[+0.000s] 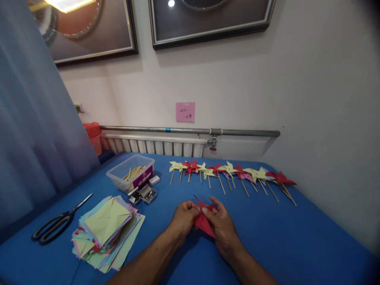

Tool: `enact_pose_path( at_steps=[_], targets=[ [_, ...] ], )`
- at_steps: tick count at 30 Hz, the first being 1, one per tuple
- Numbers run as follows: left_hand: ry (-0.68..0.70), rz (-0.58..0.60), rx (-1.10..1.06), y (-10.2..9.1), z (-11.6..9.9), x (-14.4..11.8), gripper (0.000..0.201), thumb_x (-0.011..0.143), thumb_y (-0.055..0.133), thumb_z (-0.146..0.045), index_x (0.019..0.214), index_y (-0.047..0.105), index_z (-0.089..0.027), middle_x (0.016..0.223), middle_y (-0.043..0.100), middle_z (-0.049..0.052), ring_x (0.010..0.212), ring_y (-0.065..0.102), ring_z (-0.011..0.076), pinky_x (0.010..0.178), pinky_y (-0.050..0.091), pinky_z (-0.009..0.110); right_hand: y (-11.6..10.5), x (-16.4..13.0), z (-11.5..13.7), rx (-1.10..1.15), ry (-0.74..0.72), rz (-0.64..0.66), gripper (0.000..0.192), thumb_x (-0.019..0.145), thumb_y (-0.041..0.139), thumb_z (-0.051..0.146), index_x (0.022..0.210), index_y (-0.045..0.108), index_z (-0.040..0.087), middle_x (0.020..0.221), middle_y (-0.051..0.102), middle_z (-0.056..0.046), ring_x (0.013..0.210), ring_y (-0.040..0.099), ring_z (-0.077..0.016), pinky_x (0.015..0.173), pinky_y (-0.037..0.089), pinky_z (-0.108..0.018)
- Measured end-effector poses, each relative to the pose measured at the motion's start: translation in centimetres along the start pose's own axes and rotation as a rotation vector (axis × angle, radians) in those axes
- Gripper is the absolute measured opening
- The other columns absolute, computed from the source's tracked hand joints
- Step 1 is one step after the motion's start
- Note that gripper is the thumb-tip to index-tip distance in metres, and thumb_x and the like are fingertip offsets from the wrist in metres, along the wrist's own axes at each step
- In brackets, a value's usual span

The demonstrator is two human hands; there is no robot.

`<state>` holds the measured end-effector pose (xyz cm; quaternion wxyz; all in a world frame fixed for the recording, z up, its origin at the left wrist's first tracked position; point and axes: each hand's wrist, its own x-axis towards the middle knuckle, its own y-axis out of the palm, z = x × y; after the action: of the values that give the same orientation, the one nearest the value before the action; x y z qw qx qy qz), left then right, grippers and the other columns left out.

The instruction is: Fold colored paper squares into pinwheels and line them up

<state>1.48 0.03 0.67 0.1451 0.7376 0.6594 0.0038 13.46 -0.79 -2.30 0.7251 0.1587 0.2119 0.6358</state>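
Red paper (204, 225) is pinched by both hands (183, 219), close together, forearms (150, 256) converging from below.

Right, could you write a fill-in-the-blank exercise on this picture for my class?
1. The left hand and right hand hold folded paper coloured ____.
2. Black-handled metal scissors lie to the ____ of the pastel paper stack.
3. Red, yellow and lilac paper pinwheels lie on a surface coloured ____.
Missing words: red; left; blue.
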Motion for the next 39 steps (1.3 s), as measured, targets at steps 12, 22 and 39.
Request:
enact_pose_path(
  at_steps=[12, 22, 39],
  targets=[
    [0.034, 0.040, -0.043, -0.2, 0.5, 0.2, 0.043, 0.063, 0.077, -0.052, 0.064, 0.049, -0.019, 0.046, 0.048, -0.006, 0.037, 0.039, 0.0074, 0.039, 0.032, 0.022, -0.6, 0.8, -1.1, -0.021, -0.011, -0.026, 0.085, 0.054, 0.093, 0.043, 0.125, 0.052, 0.021, 0.079, 0.074, 0.000, 0.066, 0.070, -0.0208, 0.066, 0.054, -0.033],
    [-0.023, -0.116, 0.037, -0.2, 0.0, 0.5, 0.026, 0.072, 0.072, -0.028, 0.062, 0.049, -0.019, 0.042, 0.047, -0.007, 0.034, 0.036, 0.0069, 0.038, 0.027, 0.020, 0.0, 0.1, 1.2, -0.007, -0.073, -0.142, 0.077, 0.052, 0.093, 0.034, 0.120, 0.057, 0.025, 0.093, 0.072, 0.001, 0.072, 0.070, -0.0178, 0.065, 0.056, -0.029],
    [0.038, -0.106, -0.040, -0.1, 0.3, 0.3, 0.028, 0.067, 0.075, -0.031, 0.062, 0.051, -0.018, 0.045, 0.049, -0.006, 0.037, 0.038, 0.0071, 0.041, 0.028, 0.021, 0.9, -1.3, 1.3, 0.063, 0.011, 0.003, 0.043, 0.059, 0.091, 0.038, 0.088, 0.063, 0.022, 0.076, 0.074, 0.001, 0.067, 0.068, -0.0178, 0.066, 0.054, -0.029]
  ],
)
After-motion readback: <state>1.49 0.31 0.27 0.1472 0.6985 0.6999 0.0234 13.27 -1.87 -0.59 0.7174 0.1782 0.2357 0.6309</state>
